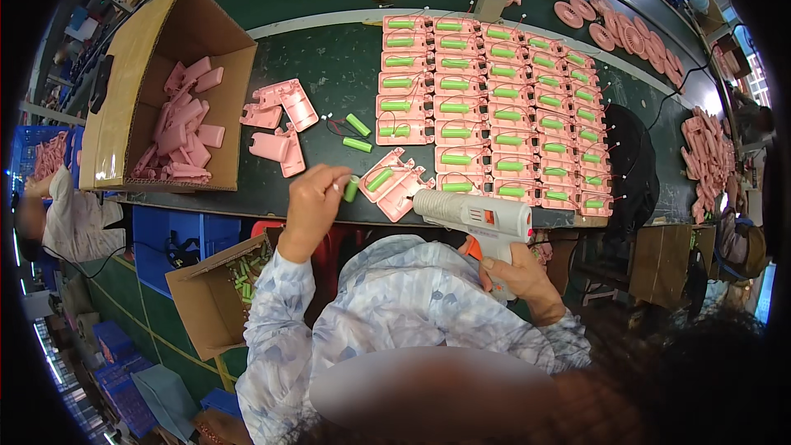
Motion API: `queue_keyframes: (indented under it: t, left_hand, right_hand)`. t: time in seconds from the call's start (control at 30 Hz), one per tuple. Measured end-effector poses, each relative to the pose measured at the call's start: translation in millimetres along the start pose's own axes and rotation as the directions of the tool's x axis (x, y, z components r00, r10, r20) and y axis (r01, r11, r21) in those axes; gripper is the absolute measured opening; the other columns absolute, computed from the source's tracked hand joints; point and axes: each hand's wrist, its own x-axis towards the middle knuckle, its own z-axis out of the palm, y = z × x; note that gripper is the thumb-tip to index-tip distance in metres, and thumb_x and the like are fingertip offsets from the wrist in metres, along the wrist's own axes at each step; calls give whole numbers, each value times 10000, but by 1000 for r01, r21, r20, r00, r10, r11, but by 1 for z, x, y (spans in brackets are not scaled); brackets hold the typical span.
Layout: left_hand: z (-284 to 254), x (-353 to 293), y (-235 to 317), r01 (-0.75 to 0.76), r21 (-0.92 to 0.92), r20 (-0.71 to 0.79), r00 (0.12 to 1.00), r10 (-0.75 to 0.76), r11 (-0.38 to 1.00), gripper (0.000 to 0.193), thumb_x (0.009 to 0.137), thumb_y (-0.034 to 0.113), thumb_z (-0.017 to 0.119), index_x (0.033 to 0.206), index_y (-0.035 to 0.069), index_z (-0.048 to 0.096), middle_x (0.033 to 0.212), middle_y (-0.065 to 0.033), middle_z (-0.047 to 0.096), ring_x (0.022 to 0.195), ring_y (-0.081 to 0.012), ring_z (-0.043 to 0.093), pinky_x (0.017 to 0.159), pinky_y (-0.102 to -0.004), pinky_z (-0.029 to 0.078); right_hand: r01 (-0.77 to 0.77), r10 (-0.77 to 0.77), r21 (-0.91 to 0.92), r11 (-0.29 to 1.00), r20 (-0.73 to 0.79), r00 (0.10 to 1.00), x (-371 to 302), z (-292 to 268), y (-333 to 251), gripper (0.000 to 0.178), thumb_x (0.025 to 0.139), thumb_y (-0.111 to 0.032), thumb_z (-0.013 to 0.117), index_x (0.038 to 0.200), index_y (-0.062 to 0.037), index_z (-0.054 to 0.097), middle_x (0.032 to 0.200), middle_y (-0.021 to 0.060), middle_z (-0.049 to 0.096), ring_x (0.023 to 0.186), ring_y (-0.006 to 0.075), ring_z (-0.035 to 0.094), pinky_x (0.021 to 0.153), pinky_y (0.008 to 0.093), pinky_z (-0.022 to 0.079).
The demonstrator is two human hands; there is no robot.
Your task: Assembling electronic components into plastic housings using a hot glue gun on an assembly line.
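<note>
Two hands are grasping items.
The left hand [315,202] is pinching a green cylindrical battery [351,190] in its fingers near a pink plastic shell [395,204]; the right hand [523,278] is gripping an orange-triggered white glue gun [476,213].

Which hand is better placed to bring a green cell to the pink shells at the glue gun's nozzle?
Likely the left hand: its fingertips hold a green cell just left of those pink shells. The right hand is occupied, gripping the glue gun.
</note>
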Motion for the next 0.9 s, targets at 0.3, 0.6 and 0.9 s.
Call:
queue_keyframes:
  t: [0.3, 0.6, 0.9]
  left_hand:
    - [53, 7, 33, -235, -38, 127, 963, 238, 971, 141, 760, -33, 703, 891, 17, 693, 799, -134, 675, 708, -305, 671, 618, -378, 535]
    - [71, 7, 25, -400, 167, 138, 914, 381, 901, 181, 724, 7, 746, 883, 31, 664, 835, -92, 633, 749, -297, 646, 626, -369, 534]
    - [33, -12, 30, -131, 63, 121, 985, 122, 989, 169, 750, 59, 764, 895, 53, 677, 856, -93, 635, 772, -295, 643, 636, -381, 514]
  right_hand:
    - [6, -6, 30, 1000, 16, 1000, -3, -1, 2, 361, 969, -168, 590, 1262, 34, 524, 1141, 66, 603, 628, 97, 544, 585, 265, 493]
    - [0, -1, 19, 1000, 17, 1000, -8, -3, 3, 352, 964, -162, 598, 1262, 14, 532, 1032, 54, 611, 628, 98, 544, 581, 261, 484]
    - [10, -10, 3, 1000, 27, 1000, -1, -8, 15, 334, 959, -118, 565, 1270, -3, 524, 988, 49, 599, 632, 100, 541, 570, 255, 460]
